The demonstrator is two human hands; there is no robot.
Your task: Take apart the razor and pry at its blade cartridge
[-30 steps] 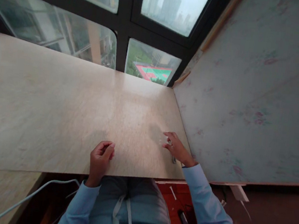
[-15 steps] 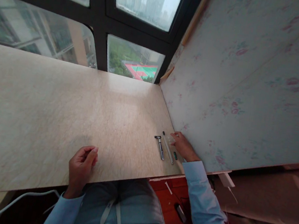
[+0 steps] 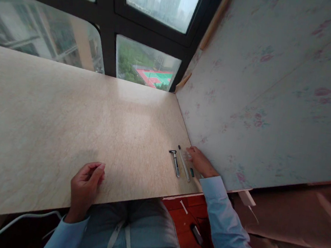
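My left hand [image 3: 85, 184] rests at the counter's front edge, its fingers curled and the thumb against the forefinger; whether anything small is between them cannot be made out. At the right, near the wall, my right hand [image 3: 200, 161] has its fingers around a small clear item [image 3: 187, 156], too faint to name. Left of that hand lies a long pale stick with a dark tip [image 3: 184, 164]. A razor [image 3: 175, 163] lies beside the stick, farther left. A small dark green piece [image 3: 192, 172] sits just below my right hand.
The pale marbled counter [image 3: 63, 119] runs under a dark-framed window [image 3: 102, 32]. A flowered wall [image 3: 266, 92] closes the right side. Below the counter's edge are a white cable [image 3: 21, 219], a red floor [image 3: 181, 226] and a dark object [image 3: 197, 234] on it.
The whole view has shifted slightly, so the counter items appear a little farther left. Both hands keep nearly the same pose, my right hand still at the clear item.
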